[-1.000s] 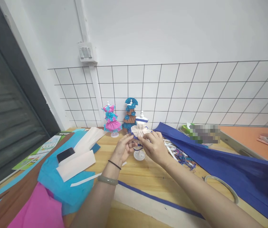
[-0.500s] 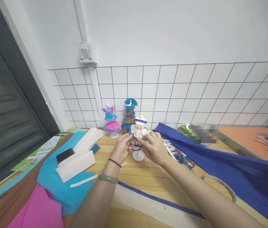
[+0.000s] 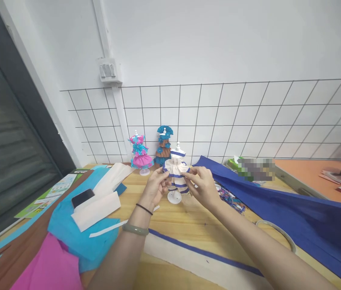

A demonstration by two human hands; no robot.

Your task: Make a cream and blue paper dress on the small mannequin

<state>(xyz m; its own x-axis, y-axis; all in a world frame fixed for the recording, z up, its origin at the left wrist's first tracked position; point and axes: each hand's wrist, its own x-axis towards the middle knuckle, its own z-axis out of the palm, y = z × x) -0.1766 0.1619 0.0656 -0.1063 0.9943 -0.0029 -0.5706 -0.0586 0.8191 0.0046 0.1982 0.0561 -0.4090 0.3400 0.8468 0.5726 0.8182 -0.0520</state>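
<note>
A small white dress form on a round stand (image 3: 174, 197) wears a cream paper dress (image 3: 176, 166) with ruffles edged in dark blue. My left hand (image 3: 156, 185) pinches the left edge of the upper ruffle between thumb and fingers. At the ruffle's right edge, my right hand (image 3: 201, 183) pinches the blue-trimmed hem. The form stands upright on the wooden table. Behind it are two dressed forms, one in a pink and turquoise dress (image 3: 142, 161), the other in a teal and brown tiered dress (image 3: 163, 152).
Left lie turquoise paper (image 3: 98, 245), pink paper (image 3: 49, 266), cream paper pieces (image 3: 98, 211) and a phone (image 3: 82, 198). A cream strip with blue edge (image 3: 194, 257) crosses the front. On the right are dark blue paper (image 3: 291, 217), paper scraps (image 3: 231, 199) and a ring-shaped coil (image 3: 282, 233).
My right hand has moved right, from the front of the ruffle to its right edge, uncovering the skirt's blue trim. My left hand stays at the left edge. The view has shifted slightly.
</note>
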